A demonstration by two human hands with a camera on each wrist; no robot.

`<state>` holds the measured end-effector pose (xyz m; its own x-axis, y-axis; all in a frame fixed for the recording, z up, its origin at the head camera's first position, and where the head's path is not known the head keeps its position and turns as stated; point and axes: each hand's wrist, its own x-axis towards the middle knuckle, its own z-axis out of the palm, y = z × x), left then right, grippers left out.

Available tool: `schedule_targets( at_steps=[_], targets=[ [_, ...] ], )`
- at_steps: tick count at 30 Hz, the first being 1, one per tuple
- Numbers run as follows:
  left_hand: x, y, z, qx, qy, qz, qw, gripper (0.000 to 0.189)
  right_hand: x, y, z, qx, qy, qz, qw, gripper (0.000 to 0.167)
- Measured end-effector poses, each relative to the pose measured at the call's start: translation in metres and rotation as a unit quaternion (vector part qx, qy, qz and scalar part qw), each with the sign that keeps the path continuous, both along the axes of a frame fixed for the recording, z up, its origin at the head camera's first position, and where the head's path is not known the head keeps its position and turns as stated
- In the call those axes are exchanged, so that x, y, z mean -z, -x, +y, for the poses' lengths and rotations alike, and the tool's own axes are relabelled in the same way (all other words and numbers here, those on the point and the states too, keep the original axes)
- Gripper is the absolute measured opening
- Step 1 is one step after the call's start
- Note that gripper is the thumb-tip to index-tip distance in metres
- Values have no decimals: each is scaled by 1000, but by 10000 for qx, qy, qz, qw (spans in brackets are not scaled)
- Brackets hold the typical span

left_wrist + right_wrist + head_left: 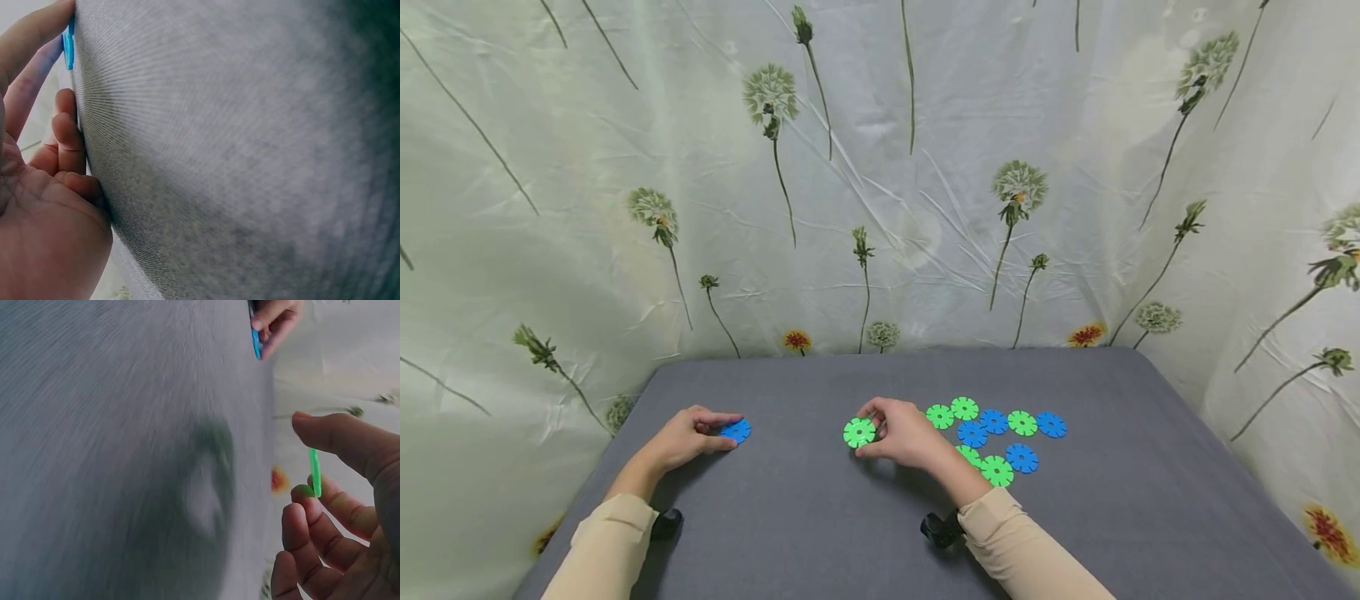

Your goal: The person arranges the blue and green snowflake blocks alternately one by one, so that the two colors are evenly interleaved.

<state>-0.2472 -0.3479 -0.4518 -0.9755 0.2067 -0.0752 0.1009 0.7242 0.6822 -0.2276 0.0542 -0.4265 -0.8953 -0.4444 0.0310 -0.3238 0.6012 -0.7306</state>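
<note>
At the table's left, my left hand (688, 435) holds a blue notched plastic disc (737, 430) between thumb and forefinger. The disc lies flat at the cloth, and in the left wrist view only its thin blue edge (69, 47) shows. Nearer the middle, my right hand (901, 431) pinches a green notched disc (859, 432) by its edge. From the right wrist view, this green disc (315, 472) is raised off the table, with a shadow under it. The other fingers of the right hand (337, 544) are loosely curled.
Several green discs (997, 471) and blue discs (1022, 457) lie flat on the grey table (790, 517), right of the right hand and partly behind its wrist. Black wrist cameras (942, 529) hang under both sleeves. A flower-printed curtain (925, 208) stands behind the table.
</note>
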Motion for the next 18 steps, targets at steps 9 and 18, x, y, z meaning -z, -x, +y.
schedule_targets(
  at_steps=[9,18],
  targets=[
    [-1,-2,1,-50,-12,5,10000,52,11,17,-59,75,-125,-269,9995,39],
    [1,-1,0,-107,24,132,9999,51,23,25,-103,458,-158,-351,9982,39]
  ],
)
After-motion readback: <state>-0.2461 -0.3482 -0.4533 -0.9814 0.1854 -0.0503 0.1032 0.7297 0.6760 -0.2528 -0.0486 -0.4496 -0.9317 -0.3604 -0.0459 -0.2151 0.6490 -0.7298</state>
